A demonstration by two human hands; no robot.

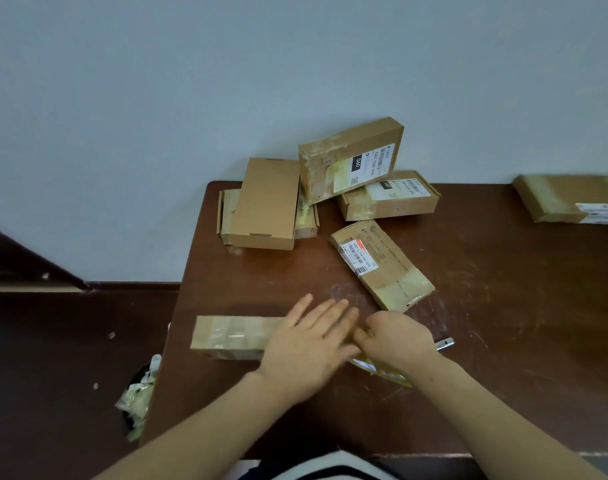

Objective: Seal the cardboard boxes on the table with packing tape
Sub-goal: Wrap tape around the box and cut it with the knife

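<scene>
Left hand (309, 344) lay flat, pressing long box (205, 339) at table's (503, 306) 6 o'clock. Right hand (392, 337) curled at box's 3 o'clock end, contents unclear. Risk: uneven pressing could wrinkle tape (235, 331) or shove box toward 9 o'clock.

Count: 7 cardboard boxes (229, 337) (266, 202) (225, 213) (333, 161) (389, 202) (382, 268) (558, 199), 2 hands (306, 344) (396, 337), 1 table (503, 306), 1 scrap-filled bin (136, 400), 1 small metal tool (444, 344).
</scene>
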